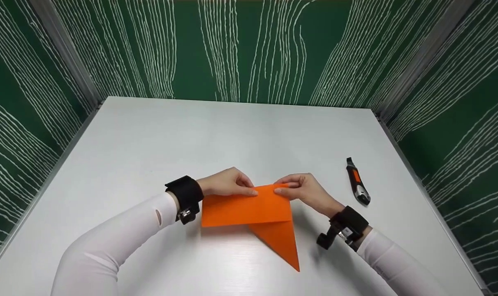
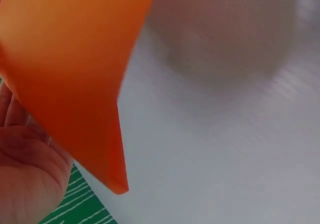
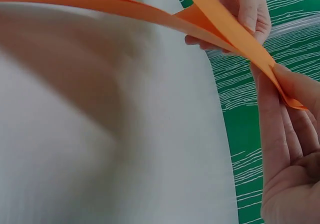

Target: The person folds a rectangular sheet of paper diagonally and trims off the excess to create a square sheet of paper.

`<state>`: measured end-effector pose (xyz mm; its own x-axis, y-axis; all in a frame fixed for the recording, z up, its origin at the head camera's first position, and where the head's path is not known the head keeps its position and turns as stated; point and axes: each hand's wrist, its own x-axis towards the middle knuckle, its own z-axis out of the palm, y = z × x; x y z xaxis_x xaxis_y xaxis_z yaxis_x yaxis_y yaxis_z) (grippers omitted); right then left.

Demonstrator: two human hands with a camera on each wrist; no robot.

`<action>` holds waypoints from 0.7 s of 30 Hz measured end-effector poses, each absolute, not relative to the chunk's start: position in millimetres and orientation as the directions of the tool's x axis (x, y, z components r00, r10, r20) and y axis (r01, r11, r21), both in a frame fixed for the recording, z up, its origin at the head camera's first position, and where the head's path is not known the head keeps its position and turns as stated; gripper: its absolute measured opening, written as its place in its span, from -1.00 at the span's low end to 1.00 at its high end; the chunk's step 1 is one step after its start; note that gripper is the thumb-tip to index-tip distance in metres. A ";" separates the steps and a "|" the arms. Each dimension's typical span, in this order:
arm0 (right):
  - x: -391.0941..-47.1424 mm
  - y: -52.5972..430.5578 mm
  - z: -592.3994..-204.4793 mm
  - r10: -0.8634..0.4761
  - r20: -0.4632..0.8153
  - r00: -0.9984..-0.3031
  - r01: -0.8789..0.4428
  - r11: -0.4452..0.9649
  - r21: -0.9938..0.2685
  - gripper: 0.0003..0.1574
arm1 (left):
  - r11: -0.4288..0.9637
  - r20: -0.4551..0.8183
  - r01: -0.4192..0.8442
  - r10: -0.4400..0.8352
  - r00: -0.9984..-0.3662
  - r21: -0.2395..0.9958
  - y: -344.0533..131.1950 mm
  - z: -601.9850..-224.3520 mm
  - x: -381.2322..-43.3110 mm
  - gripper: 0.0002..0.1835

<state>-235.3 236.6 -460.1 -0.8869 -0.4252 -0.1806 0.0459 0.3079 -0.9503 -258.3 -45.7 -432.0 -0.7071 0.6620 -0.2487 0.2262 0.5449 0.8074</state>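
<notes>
A folded sheet of orange paper (image 1: 244,210) is held up above the white table, with one pointed flap hanging down toward the person. My left hand (image 1: 228,182) pinches its top edge near the middle, thumb in front and fingers behind. At the top right corner, my right hand (image 1: 304,189) pinches the same edge. In the left wrist view the paper (image 2: 75,74) hides most of the left fingers, while the palm of the left hand (image 2: 30,164) shows. The right wrist view shows the paper (image 3: 235,31) edge-on, with layers apart and the right hand's thumb (image 3: 295,86) on it.
A black and orange utility knife (image 1: 357,181) lies on the white table (image 1: 232,135), to the right of the right hand. Green walls (image 1: 257,49) with white wavy lines rise behind the table and at both sides.
</notes>
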 end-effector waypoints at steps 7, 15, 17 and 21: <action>-235.1 236.2 -459.7 -0.435 -0.182 -0.882 0.053 0.292 -0.955 -0.52 | 0.524 -0.216 0.233 0.659 -0.721 0.820 -44.7 -434.2 -258.4 -0.73; -234.8 235.1 -458.4 -0.440 -0.190 -0.878 0.067 0.281 -0.957 -0.51 | 0.516 -0.201 0.238 0.656 -0.728 0.823 -44.3 -435.5 -259.9 -0.77; -235.2 235.6 -458.0 -0.440 -0.199 -0.876 0.069 0.293 -0.953 -0.51 | 0.515 -0.206 0.232 0.657 -0.725 0.825 -43.9 -435.1 -260.4 -0.77; -235.8 238.0 -456.5 -0.453 -0.214 -0.865 0.061 0.327 -0.943 -0.51 | 0.522 -0.223 0.213 0.648 -0.728 0.826 -43.0 -433.2 -260.9 -0.76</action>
<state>-235.8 238.0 -456.5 -0.8653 -0.4534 -0.2138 0.0614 0.3274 -0.9429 -260.9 -43.0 -433.2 -0.7281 0.6484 -0.2225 0.2127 0.5223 0.8258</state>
